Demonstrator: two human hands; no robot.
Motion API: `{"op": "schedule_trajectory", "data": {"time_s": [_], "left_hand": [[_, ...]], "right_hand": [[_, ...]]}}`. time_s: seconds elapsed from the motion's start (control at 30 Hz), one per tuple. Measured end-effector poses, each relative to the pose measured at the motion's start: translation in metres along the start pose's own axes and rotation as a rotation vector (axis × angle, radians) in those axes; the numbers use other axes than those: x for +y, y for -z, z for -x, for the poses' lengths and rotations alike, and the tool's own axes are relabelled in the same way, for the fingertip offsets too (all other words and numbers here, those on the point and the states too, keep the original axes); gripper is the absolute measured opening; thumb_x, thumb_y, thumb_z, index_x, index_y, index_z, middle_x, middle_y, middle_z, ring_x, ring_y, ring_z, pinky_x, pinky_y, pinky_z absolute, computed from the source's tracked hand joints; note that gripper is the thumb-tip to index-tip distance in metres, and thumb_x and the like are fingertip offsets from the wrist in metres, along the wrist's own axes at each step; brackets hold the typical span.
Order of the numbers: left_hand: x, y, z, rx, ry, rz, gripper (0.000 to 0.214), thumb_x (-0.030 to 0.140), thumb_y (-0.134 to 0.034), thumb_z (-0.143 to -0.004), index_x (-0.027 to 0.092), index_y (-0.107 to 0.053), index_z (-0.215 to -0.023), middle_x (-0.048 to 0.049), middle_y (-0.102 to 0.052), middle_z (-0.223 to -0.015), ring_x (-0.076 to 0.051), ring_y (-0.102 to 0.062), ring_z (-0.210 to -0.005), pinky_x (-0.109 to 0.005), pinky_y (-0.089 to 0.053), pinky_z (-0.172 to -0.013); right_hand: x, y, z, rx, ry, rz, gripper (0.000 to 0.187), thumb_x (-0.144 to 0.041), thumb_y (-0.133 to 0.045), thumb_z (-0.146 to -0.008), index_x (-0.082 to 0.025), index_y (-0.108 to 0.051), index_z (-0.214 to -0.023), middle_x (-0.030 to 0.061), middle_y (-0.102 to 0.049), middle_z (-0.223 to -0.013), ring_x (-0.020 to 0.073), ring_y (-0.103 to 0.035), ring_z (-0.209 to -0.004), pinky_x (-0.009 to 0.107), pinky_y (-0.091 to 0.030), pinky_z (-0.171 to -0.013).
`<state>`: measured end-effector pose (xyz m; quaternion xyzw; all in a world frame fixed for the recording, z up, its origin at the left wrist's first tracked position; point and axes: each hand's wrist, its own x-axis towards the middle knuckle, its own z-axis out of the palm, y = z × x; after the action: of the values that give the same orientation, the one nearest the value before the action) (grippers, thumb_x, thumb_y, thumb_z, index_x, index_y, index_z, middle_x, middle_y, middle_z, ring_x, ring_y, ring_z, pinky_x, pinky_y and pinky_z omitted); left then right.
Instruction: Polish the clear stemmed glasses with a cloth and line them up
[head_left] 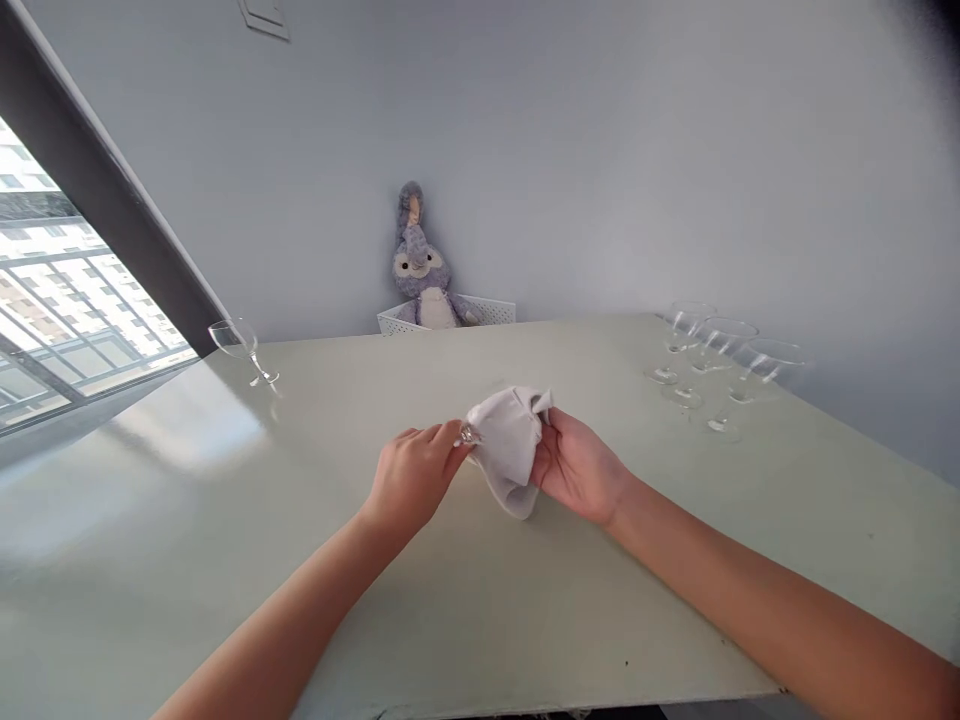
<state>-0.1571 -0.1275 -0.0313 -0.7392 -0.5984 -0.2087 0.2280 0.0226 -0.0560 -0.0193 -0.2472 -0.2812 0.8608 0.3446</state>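
A stemmed glass (470, 434) is pinched in my left hand (416, 470), the fingers closed around its stem end. Most of the glass is hidden under a pale cloth (508, 440). On the other side, my right hand (577, 462) grips this cloth, its fingers partly covered by the folds. Both hands are raised over the middle of the white table (465, 610), and the lower corner of the cloth hangs down between them.
Several stemmed glasses stand at the right, one of them a near glass (750, 375). Far left is a single stemmed glass (244, 345) by the window (67, 280). A plush rabbit (424, 270) sits in a white basket (495, 310) behind the table.
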Motion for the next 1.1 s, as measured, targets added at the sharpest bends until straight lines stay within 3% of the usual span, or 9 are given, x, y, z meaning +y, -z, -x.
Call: {"op": "schedule_trajectory", "data": {"time_s": [0.1, 0.3, 0.4, 0.53, 0.67, 0.73, 0.87, 1.0, 1.1], "left_hand": [[-0.005, 0.002, -0.003, -0.065, 0.148, -0.051, 0.025, 0.032, -0.042, -0.093, 0.019, -0.055, -0.076, 0.0019, -0.061, -0.060, -0.011, -0.048, -0.049, -0.024, -0.026, -0.049], [-0.016, -0.003, -0.002, -0.166, 0.201, -0.169, 0.022, 0.026, -0.042, -0.091, 0.018, -0.055, -0.075, -0.0020, -0.063, -0.061, -0.015, -0.053, -0.049, -0.026, -0.026, -0.049], [-0.012, -0.001, -0.001, -0.217, 0.134, -0.158, 0.008, 0.013, -0.051, -0.078, 0.018, -0.056, -0.074, -0.0012, -0.062, -0.059, -0.016, -0.053, -0.048, -0.026, -0.028, -0.050], [-0.002, 0.001, -0.002, -0.247, 0.032, -0.139, 0.018, -0.001, -0.049, -0.061, 0.017, -0.052, -0.062, -0.0001, -0.058, -0.056, -0.014, -0.052, -0.046, -0.026, -0.029, -0.049], [0.001, -0.002, -0.001, -0.205, -0.028, -0.150, 0.022, -0.002, -0.046, -0.063, 0.017, -0.047, -0.052, -0.0017, -0.056, -0.053, -0.014, -0.049, -0.045, -0.027, -0.029, -0.050], [0.000, -0.004, 0.000, -0.178, -0.062, -0.158, 0.024, -0.002, -0.045, -0.066, 0.017, -0.047, -0.051, -0.0021, -0.054, -0.052, -0.013, -0.047, -0.045, -0.027, -0.029, -0.050], [0.000, -0.006, 0.002, -0.124, -0.157, -0.164, 0.026, -0.003, -0.044, -0.068, 0.017, -0.046, -0.051, -0.0020, -0.052, -0.051, -0.013, -0.045, -0.045, -0.028, -0.027, -0.050], [0.007, -0.008, 0.002, -0.058, -0.245, -0.166, 0.027, -0.008, -0.042, -0.065, 0.017, -0.047, -0.055, -0.0007, -0.049, -0.051, -0.012, -0.042, -0.044, -0.028, -0.024, -0.049], [0.014, -0.009, 0.002, -0.003, -0.304, -0.174, 0.029, -0.008, -0.041, -0.068, 0.017, -0.046, -0.056, 0.0007, -0.046, -0.049, -0.011, -0.039, -0.043, -0.028, -0.023, -0.049]], "right_hand": [[0.007, -0.008, 0.006, 0.050, 0.049, -0.094, 0.028, -0.020, -0.033, -0.094, -0.020, -0.059, -0.082, 0.0022, -0.063, -0.080, 0.0151, -0.063, -0.078, 0.030, -0.054, -0.079], [0.014, -0.019, 0.020, 0.032, 0.092, 0.020, 0.020, -0.027, -0.045, -0.093, -0.019, -0.061, -0.084, 0.0032, -0.063, -0.084, 0.0150, -0.062, -0.083, 0.029, -0.053, -0.083], [0.018, -0.018, 0.028, -0.089, 0.159, 0.348, 0.024, -0.037, -0.048, -0.092, -0.019, -0.062, -0.090, 0.0039, -0.063, -0.090, 0.0182, -0.060, -0.092, 0.032, -0.049, -0.088], [0.021, -0.014, 0.032, -0.196, 0.424, 1.047, 0.037, -0.044, -0.035, -0.096, -0.018, -0.060, -0.090, 0.0069, -0.064, -0.093, 0.0237, -0.058, -0.097, 0.040, -0.045, -0.091], [0.017, -0.011, 0.023, -0.294, 0.858, 1.579, 0.032, -0.033, -0.032, -0.098, -0.019, -0.060, -0.103, 0.0101, -0.059, -0.118, 0.0256, -0.042, -0.125, 0.046, -0.029, -0.108], [0.013, -0.010, 0.017, -0.316, 0.967, 1.725, 0.033, -0.029, -0.030, -0.098, -0.019, -0.061, -0.099, 0.0097, -0.060, -0.117, 0.0226, -0.037, -0.131, 0.047, -0.015, -0.114], [0.005, -0.011, 0.009, -0.244, 0.987, 1.812, 0.030, -0.028, -0.031, -0.098, -0.018, -0.059, -0.094, 0.0104, -0.064, -0.104, 0.0207, -0.049, -0.119, 0.045, -0.012, -0.116], [-0.003, -0.008, 0.003, -0.160, 0.959, 1.772, 0.038, -0.029, -0.033, -0.097, -0.024, -0.045, -0.061, 0.0003, -0.053, -0.061, 0.0193, -0.059, -0.074, 0.045, -0.018, -0.112], [-0.013, 0.000, -0.002, -0.039, 0.676, 1.592, 0.049, -0.035, -0.042, -0.094, -0.024, -0.026, -0.049, -0.0049, -0.032, -0.043, 0.0161, -0.044, -0.050, 0.044, -0.029, -0.101]]}}
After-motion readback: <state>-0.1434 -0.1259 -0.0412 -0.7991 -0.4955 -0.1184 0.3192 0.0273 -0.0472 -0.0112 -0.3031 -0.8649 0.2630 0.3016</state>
